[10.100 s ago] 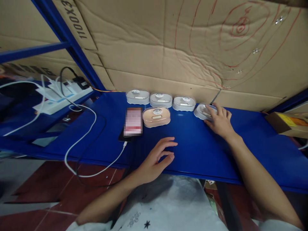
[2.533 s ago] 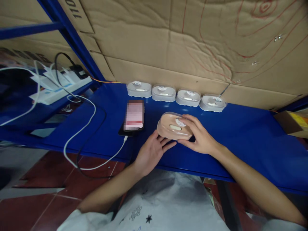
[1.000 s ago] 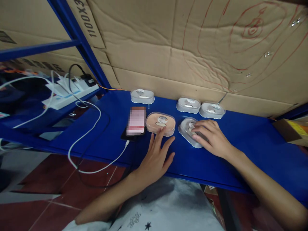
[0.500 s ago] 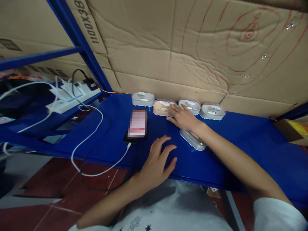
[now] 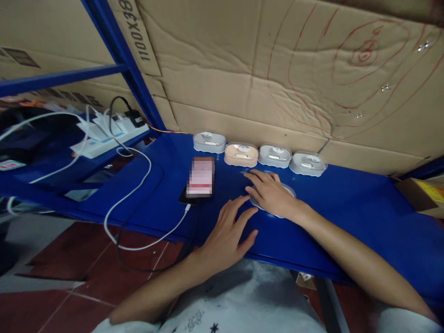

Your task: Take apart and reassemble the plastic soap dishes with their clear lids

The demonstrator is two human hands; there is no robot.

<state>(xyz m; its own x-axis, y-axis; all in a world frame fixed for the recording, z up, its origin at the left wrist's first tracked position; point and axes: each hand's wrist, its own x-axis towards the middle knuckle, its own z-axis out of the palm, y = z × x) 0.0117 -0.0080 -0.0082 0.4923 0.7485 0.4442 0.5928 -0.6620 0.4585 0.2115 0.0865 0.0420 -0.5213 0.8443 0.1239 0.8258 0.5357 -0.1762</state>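
Note:
On the blue tabletop (image 5: 350, 208) sits a pale grey oval case with a clear lid (image 5: 288, 190), mostly covered by my right hand (image 5: 274, 194). That hand lies over it with the fingers spread and stretched to the left. Just left of the case, my left hand (image 5: 231, 229) rests open, fingers apart and slightly bent, with nothing in it; its fingertips come close to the case's left end. Behind them is a row of similar oval cases: a grey one (image 5: 209, 143), a peach one (image 5: 241, 155), another grey one (image 5: 274, 157) and a grey one at the right end (image 5: 308, 164).
Left of my hands a phone (image 5: 200, 177) with a blurred screen lies on a black object. A white cable (image 5: 138, 249) loops over the table's front edge. A power strip (image 5: 111, 141) stands at left, a cardboard box (image 5: 421, 196) at right, a cardboard wall (image 5: 215, 69) behind.
My right hand has moved from the peach case back toward me, onto the nearer grey case. The peach case is uncovered now. My left hand stays almost where it was.

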